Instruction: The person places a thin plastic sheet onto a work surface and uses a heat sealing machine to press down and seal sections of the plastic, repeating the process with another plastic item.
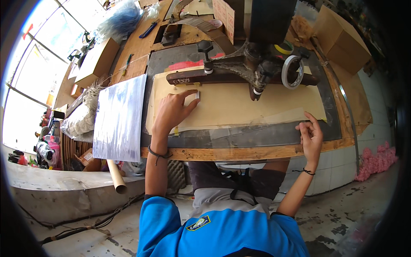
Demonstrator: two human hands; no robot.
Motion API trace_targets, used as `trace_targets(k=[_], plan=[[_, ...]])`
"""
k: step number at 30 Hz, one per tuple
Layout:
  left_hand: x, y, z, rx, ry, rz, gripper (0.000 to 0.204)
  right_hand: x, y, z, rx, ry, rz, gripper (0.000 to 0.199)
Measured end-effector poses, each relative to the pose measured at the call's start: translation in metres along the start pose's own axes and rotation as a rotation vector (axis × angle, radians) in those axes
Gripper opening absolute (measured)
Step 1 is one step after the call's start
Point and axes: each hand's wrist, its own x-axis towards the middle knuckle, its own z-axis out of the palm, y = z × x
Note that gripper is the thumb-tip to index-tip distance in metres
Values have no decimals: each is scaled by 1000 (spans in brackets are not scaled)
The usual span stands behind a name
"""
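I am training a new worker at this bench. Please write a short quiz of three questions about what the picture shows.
1. True or false: the left hand lies flat on the large tan paper sheet.
2. What does the right hand touch?
A. the roll of white tape
B. the lower right edge of the clear film sheet
C. the brown cardboard box
3. Fill in: the silvery rectangular sheet lies to the ___ of the left hand.

Key: 1 true; 2 B; 3 left.
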Motion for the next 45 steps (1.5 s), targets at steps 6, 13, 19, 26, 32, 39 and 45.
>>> trace_targets(k=[6,13,19,26,32,39,45], plan=[[-1,5,-4,-3,-18,-6,33,0,-3,0,-14,5,-17,39],[-2,0,0,-24,3,25,33,-1,-3,2,-34,3,-20,38],[-2,-8,6,-23,20,79,38,-1,-4,1,-48,6,-17,38],[-4,-5,4,21,-14,62,36,0,-4,4,-59,9,-15,39],[1,-10,7,-28,1,78,40,1,7,0,-84,21,-64,41],[-4,-7,6,-18,-4,32,45,0,-3,-1,3,17,-45,41],[-4,2,0,-183,12,62,35,-2,3,-10,157,67,-53,45]])
